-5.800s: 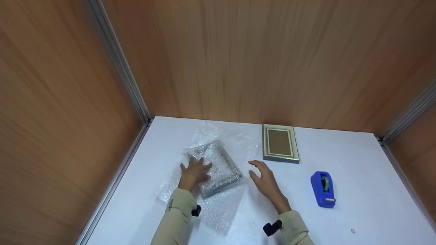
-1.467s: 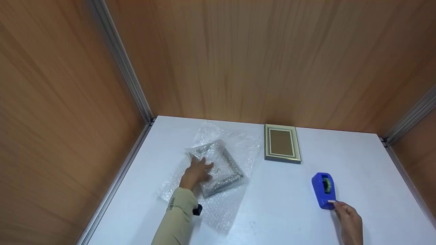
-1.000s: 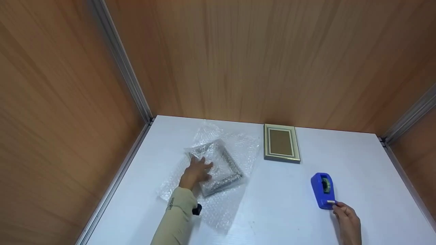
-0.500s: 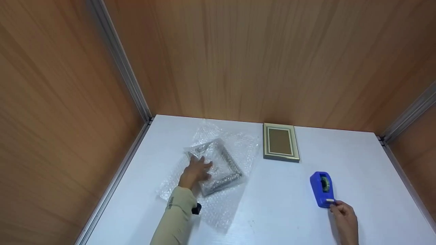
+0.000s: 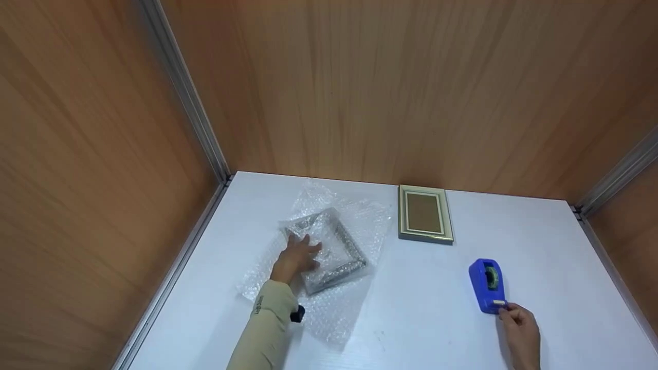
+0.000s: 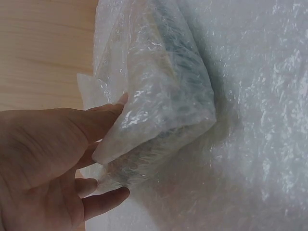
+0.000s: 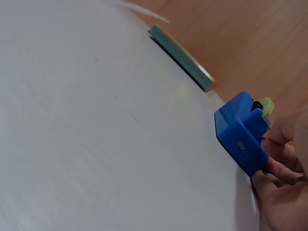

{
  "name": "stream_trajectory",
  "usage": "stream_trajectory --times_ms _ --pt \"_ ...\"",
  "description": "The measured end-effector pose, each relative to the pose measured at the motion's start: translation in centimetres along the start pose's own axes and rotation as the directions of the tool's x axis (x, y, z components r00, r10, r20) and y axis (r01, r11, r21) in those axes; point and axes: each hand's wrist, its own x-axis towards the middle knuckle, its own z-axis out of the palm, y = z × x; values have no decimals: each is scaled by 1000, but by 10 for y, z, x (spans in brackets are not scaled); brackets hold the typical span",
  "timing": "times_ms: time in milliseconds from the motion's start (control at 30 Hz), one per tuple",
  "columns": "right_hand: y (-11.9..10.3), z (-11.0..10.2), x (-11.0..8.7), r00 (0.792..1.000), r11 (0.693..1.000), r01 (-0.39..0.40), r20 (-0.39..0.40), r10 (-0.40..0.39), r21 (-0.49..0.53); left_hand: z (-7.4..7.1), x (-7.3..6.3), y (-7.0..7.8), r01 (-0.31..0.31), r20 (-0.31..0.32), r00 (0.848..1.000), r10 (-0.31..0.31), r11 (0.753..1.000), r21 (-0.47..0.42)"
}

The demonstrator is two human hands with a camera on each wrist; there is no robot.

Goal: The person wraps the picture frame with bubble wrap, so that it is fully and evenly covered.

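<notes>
A picture frame wrapped in bubble wrap (image 5: 342,272) lies at an angle on a larger spread sheet of bubble wrap (image 5: 329,324). My left hand (image 5: 295,259) rests on its left side with the fingers spread; the left wrist view shows the hand (image 6: 57,163) against a folded edge of the wrap (image 6: 144,110). At the right stands a blue tape dispenser (image 5: 483,290) with a greenish roll. My right hand (image 5: 523,334) is at its cutter end, thumb and forefinger pinched together there. In the right wrist view other fingers of that hand (image 7: 284,178) touch the dispenser's front; the tape end is hidden.
A second, unwrapped gold-edged picture frame (image 5: 424,216) lies face up near the back edge of the white table (image 5: 426,318). Wood-look panels (image 5: 360,92) stand behind and at both sides, joined by metal rails (image 5: 190,108).
Since the oldest frame, my right hand has moved from beside the wrapped frame to the tape dispenser. Over the last second and a half both hands have stayed almost still.
</notes>
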Motion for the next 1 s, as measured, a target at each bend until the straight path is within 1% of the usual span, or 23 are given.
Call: stream_trajectory --times_ms 167,267,433,500,567,633,700,733,800,833,867,933,967,1000 --pt "4 0 -1 1000 1000 -5 -14 5 7 2 0 0 -10 -12 1000 9 1000 -4" --pt "7 1 -2 999 999 -29 -36 29 26 3 0 -1 -24 -20 1000 24 1000 1" --pt "5 3 -9 990 996 -72 -117 77 46 3 -1 0 -36 -29 999 36 999 13" --pt "-1 4 -15 985 997 -61 -156 67 44 2 -1 0 -32 -25 999 32 999 14" --pt "-9 6 -23 980 998 -18 -198 29 57 1 -2 0 -30 -23 999 31 999 21" --pt "-19 11 -31 976 997 44 -218 -28 66 1 -2 -1 -32 -22 999 32 999 34" --pt "-31 17 -38 969 986 141 -216 -120 85 2 -2 -1 -36 -25 999 37 998 51" --pt "-38 21 -41 964 976 192 -206 -168 103 2 -1 -1 -38 -27 999 39 998 54" --pt "-55 29 -49 950 944 291 -165 -266 153 2 -1 -1 -31 -20 999 32 998 55" --pt "-66 33 -54 935 920 347 -144 -324 183 2 0 -2 -27 -16 999 27 998 51" --pt "-77 37 -58 924 899 380 -120 -362 216 2 0 -2 -17 -10 1000 17 999 39" --pt "-97 45 -67 901 856 429 -63 -430 290 1 1 -2 -2 2 1000 2 1000 19" --pt "-107 50 -72 889 839 443 -35 -456 316 1 2 -1 5 7 1000 -5 1000 13" --pt "-117 55 -76 882 831 446 -5 -471 333 1 2 -1 5 7 1000 -6 1000 8"
